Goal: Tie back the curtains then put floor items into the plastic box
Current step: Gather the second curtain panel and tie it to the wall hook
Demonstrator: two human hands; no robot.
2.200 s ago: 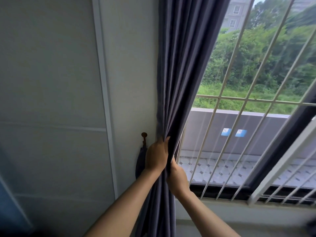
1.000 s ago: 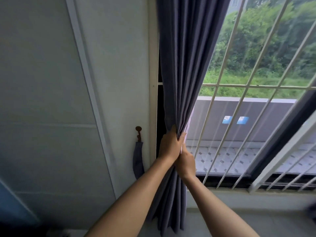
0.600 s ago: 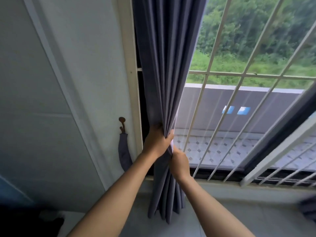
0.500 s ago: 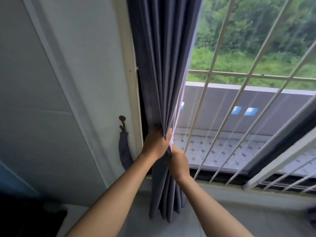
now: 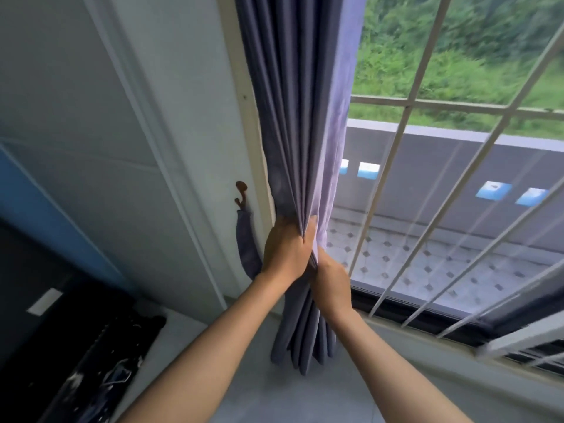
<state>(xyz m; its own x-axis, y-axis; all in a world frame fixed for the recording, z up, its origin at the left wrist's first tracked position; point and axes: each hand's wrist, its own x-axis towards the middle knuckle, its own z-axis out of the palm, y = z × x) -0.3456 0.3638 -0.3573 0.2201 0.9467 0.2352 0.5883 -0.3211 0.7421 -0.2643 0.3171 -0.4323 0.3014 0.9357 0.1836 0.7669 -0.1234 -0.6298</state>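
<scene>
A grey-purple curtain [image 5: 300, 111] hangs bunched in folds at the left edge of the window. My left hand [image 5: 285, 250] grips the gathered folds at about waist height. Just below it, my right hand [image 5: 331, 282] clasps the same bundle from the right side. A brown hook [image 5: 241, 193] is fixed on the wall to the left of the curtain, and a grey tie-back strap [image 5: 247, 245] hangs from it, apart from my hands. No plastic box is in view.
White window bars [image 5: 396, 148] cover the glass on the right. A white wall with a trim strip [image 5: 158, 166] fills the left. A black object with dangling bits [image 5: 100, 355] lies at the lower left on the grey floor [image 5: 274, 398].
The view has tilted down and shifted, bringing the floor and the black object into sight. Both hands keep hold of the gathered curtain, now squeezed tighter near the window frame.
</scene>
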